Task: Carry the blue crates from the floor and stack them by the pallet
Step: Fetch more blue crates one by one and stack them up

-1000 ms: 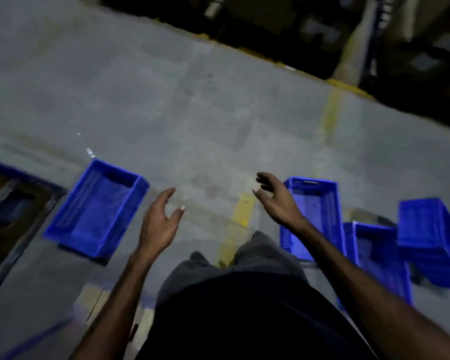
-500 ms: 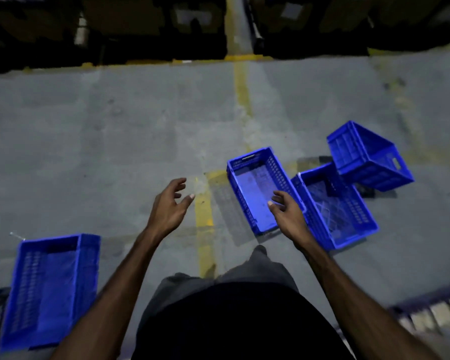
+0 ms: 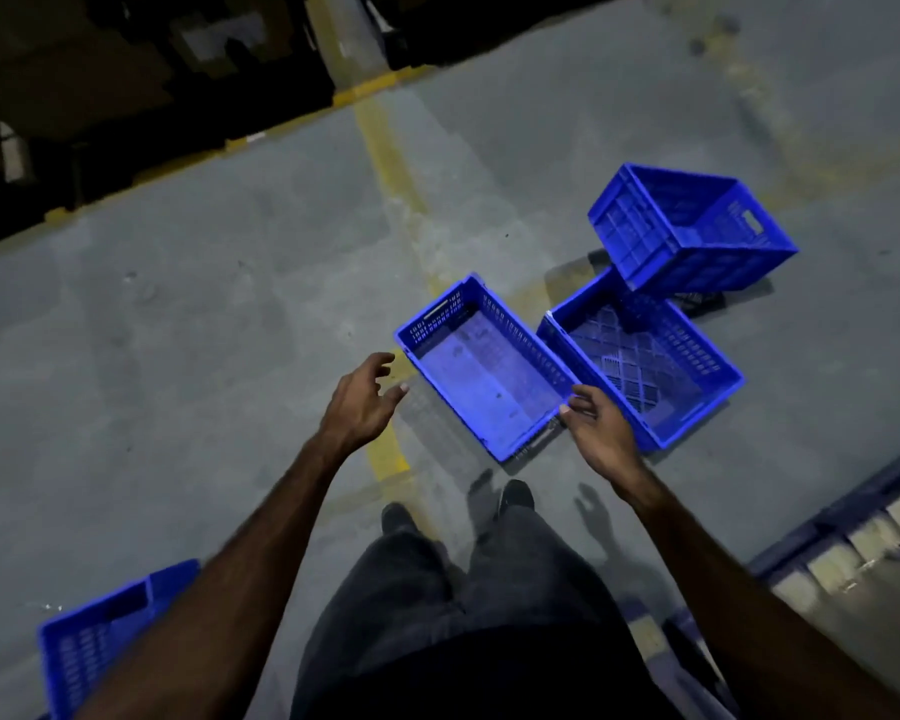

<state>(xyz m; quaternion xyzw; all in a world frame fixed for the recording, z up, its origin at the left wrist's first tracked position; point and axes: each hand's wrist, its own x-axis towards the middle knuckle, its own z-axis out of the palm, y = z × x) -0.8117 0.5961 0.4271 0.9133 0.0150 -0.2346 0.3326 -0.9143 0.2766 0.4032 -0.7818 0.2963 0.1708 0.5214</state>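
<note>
Left hand (image 3: 362, 402) hovers empty, fingers loosely spread; right hand (image 3: 601, 431) fingers relaxed at the nearest blue crate's (image 3: 489, 376) near corner, contact unclear.

Both arms outstretched forward, left hand (image 3: 360, 405) and right hand (image 3: 601, 430) loose-fingered, empty.

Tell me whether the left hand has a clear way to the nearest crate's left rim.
Probably yes: the left hand hovers open beside the nearest crate, with only bare floor between them.
</note>
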